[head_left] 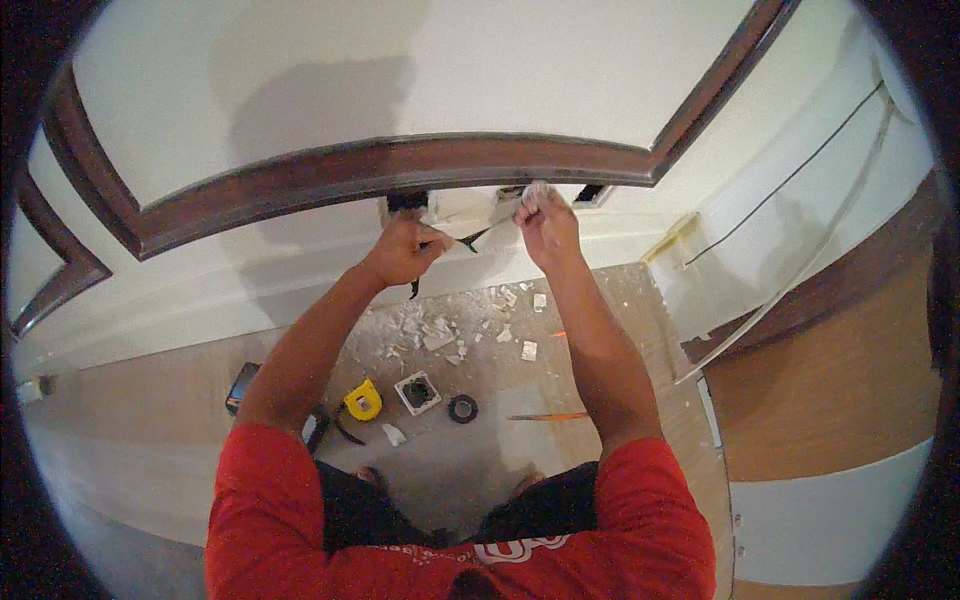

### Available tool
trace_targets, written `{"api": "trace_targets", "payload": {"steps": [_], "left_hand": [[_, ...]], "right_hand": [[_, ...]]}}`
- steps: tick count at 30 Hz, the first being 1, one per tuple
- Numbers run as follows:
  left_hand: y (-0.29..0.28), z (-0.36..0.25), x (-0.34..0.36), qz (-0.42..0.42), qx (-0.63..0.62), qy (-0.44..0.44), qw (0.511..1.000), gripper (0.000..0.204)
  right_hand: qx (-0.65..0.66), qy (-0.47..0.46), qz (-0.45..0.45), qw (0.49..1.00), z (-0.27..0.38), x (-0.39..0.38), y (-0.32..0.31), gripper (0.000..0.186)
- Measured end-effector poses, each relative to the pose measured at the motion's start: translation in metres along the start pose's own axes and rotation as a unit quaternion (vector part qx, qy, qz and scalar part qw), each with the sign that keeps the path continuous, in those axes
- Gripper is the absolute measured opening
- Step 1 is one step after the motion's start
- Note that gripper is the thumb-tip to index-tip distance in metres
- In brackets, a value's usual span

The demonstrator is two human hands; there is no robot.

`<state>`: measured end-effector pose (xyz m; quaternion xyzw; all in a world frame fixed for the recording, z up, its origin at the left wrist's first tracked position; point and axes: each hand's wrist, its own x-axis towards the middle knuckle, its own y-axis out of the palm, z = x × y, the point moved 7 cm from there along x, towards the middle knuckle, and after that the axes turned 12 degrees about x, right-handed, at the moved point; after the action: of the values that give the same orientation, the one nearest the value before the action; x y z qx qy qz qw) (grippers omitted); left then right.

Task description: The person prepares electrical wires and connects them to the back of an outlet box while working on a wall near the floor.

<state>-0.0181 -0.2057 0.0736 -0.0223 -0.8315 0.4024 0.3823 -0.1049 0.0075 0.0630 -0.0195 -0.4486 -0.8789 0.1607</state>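
My left hand [410, 248] is closed on thin dark wires [474, 243] just below the left square opening [406, 200] in the white wall, under a dark wood moulding [330, 160]. A short black piece hangs below that hand. My right hand [542, 225] pinches the wires near the middle opening, with something pale at its fingertips that I cannot make out clearly. Another square cutout [590, 195] is to its right.
Below, plaster debris [440, 336], a yellow tape measure [363, 401], a square socket fitting [418, 392], a black tape roll [462, 408], a dark tool [240, 388] and orange-handled tools [560, 415] lie on the floor. Loose cables [780, 170] run along the right wall.
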Motion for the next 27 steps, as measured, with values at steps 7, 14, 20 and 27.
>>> {"api": "trace_targets", "payload": {"steps": [7,14,20,27], "left_hand": [[-0.01,0.017,-0.001,-0.041,-0.026,-0.076,0.996,0.017],[0.007,0.012,0.001,0.046,-0.021,-0.098,0.994,0.017],[-0.002,0.024,-0.012,-0.012,0.038,-0.074,0.996,0.017],[0.004,0.022,0.005,-0.051,-0.008,-0.108,0.993,0.018]], "right_hand": [[-0.432,-0.066,0.271,0.858,-0.045,-0.102,0.16,0.01],[-0.483,0.062,0.007,0.873,-0.006,-0.06,-0.019,0.011],[-0.339,-0.092,0.096,0.931,0.0,-0.033,0.098,0.011],[-0.524,0.139,0.174,0.822,-0.045,-0.079,0.002,0.011]]}}
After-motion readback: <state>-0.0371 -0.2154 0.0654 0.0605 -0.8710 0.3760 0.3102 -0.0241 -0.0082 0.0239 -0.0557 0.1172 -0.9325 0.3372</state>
